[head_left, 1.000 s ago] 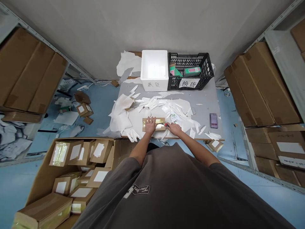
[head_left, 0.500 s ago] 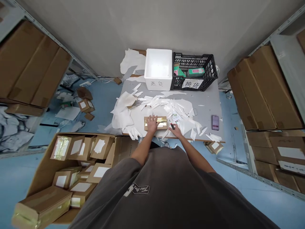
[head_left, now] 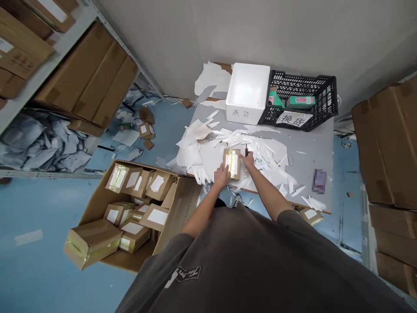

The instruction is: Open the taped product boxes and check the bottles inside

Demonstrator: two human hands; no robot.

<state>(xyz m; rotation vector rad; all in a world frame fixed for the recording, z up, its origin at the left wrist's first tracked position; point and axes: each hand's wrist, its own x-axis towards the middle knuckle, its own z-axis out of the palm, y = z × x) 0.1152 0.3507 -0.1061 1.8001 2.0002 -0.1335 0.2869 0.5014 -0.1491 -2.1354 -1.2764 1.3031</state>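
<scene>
A small cardboard box (head_left: 236, 155), with yellowish tape and a white label along its middle, lies on the table before me, its long side pointing away from me. My left hand (head_left: 222, 175) grips the near left part of the box, thumb and fingers at its edge. At its right side is my right hand (head_left: 248, 160), closed round a slim black-and-red box cutter (head_left: 246, 151); its fingers also touch the box's edge. Torn white paper scraps (head_left: 241, 138) lie around the box.
A white foam bin (head_left: 243, 114) and a black crate (head_left: 302, 121) holding green boxes stand at the table's back. A blurred purple item (head_left: 319, 181) lies on the right. At lower left, a large carton (head_left: 189, 195) holds several taped boxes. Shelves with cartons (head_left: 87, 74) flank both sides.
The small box has turned from lying crosswise to pointing away from me. My left hand has moved from its top to its near left edge; my right hand now touches its right side. The view has shifted.
</scene>
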